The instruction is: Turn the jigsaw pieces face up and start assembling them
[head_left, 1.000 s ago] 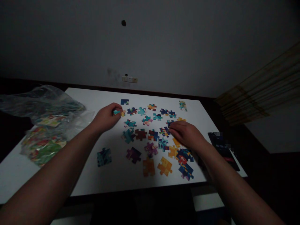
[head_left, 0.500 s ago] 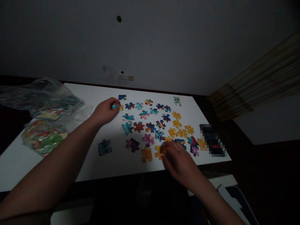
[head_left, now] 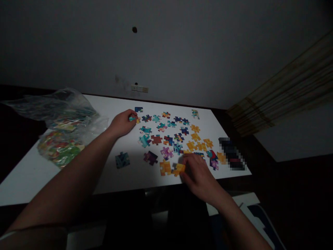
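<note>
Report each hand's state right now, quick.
Left hand: closed, fingers pinching a teal puzzle piece.
Right hand: closed, fingers gripping an orange puzzle piece at the table's near edge.

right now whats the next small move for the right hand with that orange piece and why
Probably slide the orange piece left against the other orange piece. The right hand pinches it at the near table edge, and the two lie almost touching, colours matching.
</note>
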The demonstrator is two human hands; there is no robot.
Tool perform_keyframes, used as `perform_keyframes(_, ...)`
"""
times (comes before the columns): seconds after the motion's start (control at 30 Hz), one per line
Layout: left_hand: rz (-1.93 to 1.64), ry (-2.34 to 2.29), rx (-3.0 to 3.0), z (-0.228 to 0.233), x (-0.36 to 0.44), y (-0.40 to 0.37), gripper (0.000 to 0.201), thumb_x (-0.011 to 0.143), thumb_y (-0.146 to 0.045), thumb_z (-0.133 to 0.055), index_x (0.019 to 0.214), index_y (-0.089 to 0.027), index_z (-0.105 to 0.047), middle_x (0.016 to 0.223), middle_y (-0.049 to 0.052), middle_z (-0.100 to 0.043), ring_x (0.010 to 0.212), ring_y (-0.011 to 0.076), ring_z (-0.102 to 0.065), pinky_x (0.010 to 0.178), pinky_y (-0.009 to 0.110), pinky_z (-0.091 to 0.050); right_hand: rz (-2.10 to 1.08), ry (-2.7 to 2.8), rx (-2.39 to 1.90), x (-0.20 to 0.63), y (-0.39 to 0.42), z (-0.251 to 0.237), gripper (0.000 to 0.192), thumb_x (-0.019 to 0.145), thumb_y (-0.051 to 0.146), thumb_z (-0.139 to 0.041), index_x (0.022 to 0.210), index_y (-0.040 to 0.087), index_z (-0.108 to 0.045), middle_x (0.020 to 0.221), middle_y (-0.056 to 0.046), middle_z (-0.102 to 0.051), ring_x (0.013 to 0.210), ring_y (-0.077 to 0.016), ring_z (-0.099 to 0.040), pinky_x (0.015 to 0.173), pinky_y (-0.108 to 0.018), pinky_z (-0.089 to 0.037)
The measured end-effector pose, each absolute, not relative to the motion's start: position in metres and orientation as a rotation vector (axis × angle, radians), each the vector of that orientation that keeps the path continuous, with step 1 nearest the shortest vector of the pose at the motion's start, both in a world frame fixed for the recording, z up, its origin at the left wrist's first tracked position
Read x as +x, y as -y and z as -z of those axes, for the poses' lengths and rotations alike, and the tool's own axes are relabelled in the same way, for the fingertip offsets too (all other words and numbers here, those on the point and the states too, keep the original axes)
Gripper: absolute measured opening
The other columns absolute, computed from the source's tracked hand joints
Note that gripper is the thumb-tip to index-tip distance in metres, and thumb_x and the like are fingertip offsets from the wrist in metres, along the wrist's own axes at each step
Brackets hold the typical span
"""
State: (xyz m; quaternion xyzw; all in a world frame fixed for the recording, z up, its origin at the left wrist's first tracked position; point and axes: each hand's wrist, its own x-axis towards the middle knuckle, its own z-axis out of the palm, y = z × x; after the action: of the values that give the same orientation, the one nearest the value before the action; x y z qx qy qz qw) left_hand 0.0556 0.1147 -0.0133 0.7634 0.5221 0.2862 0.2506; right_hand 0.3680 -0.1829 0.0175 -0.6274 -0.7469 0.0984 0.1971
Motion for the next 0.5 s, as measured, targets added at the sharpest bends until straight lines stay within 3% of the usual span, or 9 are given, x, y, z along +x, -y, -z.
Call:
perform_keyframes(0.07,-0.778,-1.418,2.084,0.015,0.056,-0.116,0.038,0.088,-0.044,-0.069,0.12,-0.025,-0.076,0.126,0.011,-0.084,0.112,0.0342,-0.075,0.097,0.043,-0.057,-0.163,2.055,-1.736,0.372,0.184,-0.013,0.01,0.106,0.022,-0.059,0.113,0.027,-0.063,0.112,-0.01,-0.076,0.101,-0.0305,-0.073,0.087,-0.047,-0.06)
perform_keyframes(0.17,-0.776,-1.428,2.088,0.016,0.056,-0.116,0.04,0.088,-0.044,-0.069,0.122,-0.025,-0.077,0.127,0.011,-0.084,0.112,0.0342,-0.075,0.098,0.042,-0.056,0.049,2.126,-1.722,0.375,0.19,-0.006,0.017,0.107,0.018,-0.057,0.114,0.026,-0.07,0.112,-0.012,-0.08,0.101,-0.0315,-0.075,0.086,-0.047,-0.06)
perform_keyframes(0.27,-0.766,-1.437,2.09,0.015,0.056,-0.116,0.041,0.088,-0.046,-0.07,0.122,-0.024,-0.077,0.127,0.011,-0.084,0.111,0.034,-0.075,0.098,0.042,-0.056,0.071,2.21,-1.706,0.37,0.2,-0.004,0.025,0.1,0.014,-0.063,0.119,0.025,-0.075,0.124,-0.014,-0.081,0.114,-0.035,-0.075,0.101,-0.056,-0.061)
perform_keyframes(0.37,-0.768,-1.43,2.091,0.014,0.056,-0.116,0.041,0.088,-0.046,-0.07,0.121,-0.023,-0.077,0.125,0.011,-0.084,0.109,0.0336,-0.075,0.096,0.042,-0.056,0.001,2.21,-1.678,0.355,0.207,-0.007,0.039,0.099,0.019,-0.066,0.138,0.023,-0.073,0.143,-0.015,-0.078,0.132,-0.038,-0.071,0.118,-0.065,-0.055)
perform_keyframes(0.43,-0.773,-1.432,2.095,0.015,0.056,-0.116,0.041,0.089,-0.046,-0.069,0.121,-0.023,-0.077,0.123,0.011,-0.084,0.107,0.0332,-0.075,0.094,0.042,-0.055,-0.06,2.263,-1.63,0.343,0.21,-0.006,0.055,0.101,0.027,-0.069,0.155,0.022,-0.065,0.158,-0.015,-0.072,0.147,-0.0413,-0.063,0.12,-0.067,-0.054)
perform_keyframes(0.5,-0.776,-1.441,2.099,0.015,0.056,-0.117,0.04,0.089,-0.045,-0.069,0.122,-0.023,-0.077,0.122,0.011,-0.084,0.105,0.0327,-0.074,0.093,0.041,-0.056,-0.104,2.334,-1.547,0.333,0.211,-0.002,0.063,0.101,0.033,-0.074,0.162,0.024,-0.061,0.163,-0.013,-0.069,0.155,-0.043,-0.058,0.117,-0.067,-0.057)
